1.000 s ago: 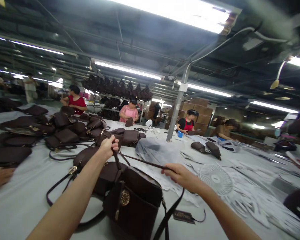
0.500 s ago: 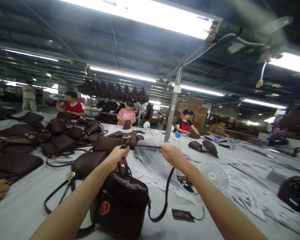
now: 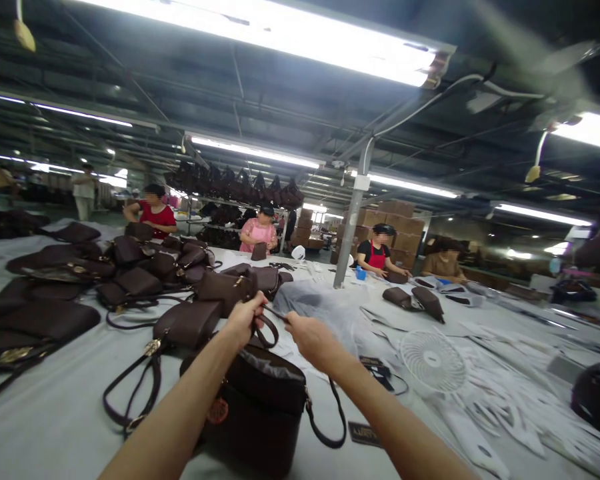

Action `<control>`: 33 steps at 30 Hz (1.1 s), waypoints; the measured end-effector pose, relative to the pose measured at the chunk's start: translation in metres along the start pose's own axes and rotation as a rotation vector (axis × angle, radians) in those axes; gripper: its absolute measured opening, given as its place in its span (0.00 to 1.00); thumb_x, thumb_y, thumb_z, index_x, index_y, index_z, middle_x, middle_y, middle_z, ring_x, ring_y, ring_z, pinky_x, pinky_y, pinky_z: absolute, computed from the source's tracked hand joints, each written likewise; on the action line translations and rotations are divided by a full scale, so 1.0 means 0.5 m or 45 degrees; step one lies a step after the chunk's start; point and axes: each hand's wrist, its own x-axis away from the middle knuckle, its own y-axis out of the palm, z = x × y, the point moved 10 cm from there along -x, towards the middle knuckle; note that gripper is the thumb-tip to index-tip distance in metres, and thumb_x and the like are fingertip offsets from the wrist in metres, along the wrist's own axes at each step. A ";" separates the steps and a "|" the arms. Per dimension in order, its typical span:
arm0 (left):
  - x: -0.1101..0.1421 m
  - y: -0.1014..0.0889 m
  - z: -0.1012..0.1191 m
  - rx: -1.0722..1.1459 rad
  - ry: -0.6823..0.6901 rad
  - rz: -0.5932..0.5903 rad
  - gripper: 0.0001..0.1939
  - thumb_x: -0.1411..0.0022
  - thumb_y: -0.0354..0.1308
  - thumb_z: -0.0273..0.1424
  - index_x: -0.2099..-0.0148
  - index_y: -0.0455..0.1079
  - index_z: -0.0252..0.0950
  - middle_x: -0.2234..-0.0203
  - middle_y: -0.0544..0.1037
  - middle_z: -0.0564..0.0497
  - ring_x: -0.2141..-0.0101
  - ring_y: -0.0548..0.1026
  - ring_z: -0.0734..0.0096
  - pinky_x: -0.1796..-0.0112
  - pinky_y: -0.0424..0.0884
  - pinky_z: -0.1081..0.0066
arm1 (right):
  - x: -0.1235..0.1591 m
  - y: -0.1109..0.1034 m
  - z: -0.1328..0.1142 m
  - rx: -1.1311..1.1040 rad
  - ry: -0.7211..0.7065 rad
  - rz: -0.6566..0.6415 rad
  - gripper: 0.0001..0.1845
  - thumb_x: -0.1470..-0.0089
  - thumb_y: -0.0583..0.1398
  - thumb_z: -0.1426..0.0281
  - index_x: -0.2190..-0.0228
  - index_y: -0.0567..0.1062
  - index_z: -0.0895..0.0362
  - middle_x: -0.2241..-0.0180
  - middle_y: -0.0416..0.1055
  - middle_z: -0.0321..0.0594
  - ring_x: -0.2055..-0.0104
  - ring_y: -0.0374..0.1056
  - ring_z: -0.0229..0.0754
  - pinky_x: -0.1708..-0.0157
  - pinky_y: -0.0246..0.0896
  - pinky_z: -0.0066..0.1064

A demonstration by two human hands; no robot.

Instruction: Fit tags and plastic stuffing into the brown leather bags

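Note:
A dark brown handbag [image 3: 260, 400] stands upright on the grey table [image 3: 50, 413] right in front of me. Its long strap [image 3: 325, 427] loops down on the right side and up to my hands. My left hand [image 3: 245, 319] is closed around the strap above the bag's top, holding a small loop of it. My right hand [image 3: 307, 337] is closed on the same strap a short way to the right. A brown hang tag [image 3: 365, 433] lies on the table beside the bag.
A pile of brown bags [image 3: 130, 280] covers the table's left and middle. A small white fan [image 3: 433, 361], grey wrapping [image 3: 320, 307] and white paper lie to the right. A metal pole [image 3: 353, 213] rises from the table. Several people work along the far side.
My hands have come closer together and lower, gathering the strap into a loop above the bag. The strap was stretched taut between them before.

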 end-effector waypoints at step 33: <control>0.103 0.155 -0.070 -0.790 -0.354 -0.833 0.14 0.54 0.70 0.34 0.74 0.68 0.35 0.82 0.69 0.53 0.80 0.68 0.72 0.79 0.63 0.74 | -0.022 -0.056 0.011 0.629 -0.342 -0.146 0.17 0.35 0.44 0.76 0.53 0.69 0.60 0.59 0.72 0.50 0.59 0.71 0.47 0.65 0.61 0.34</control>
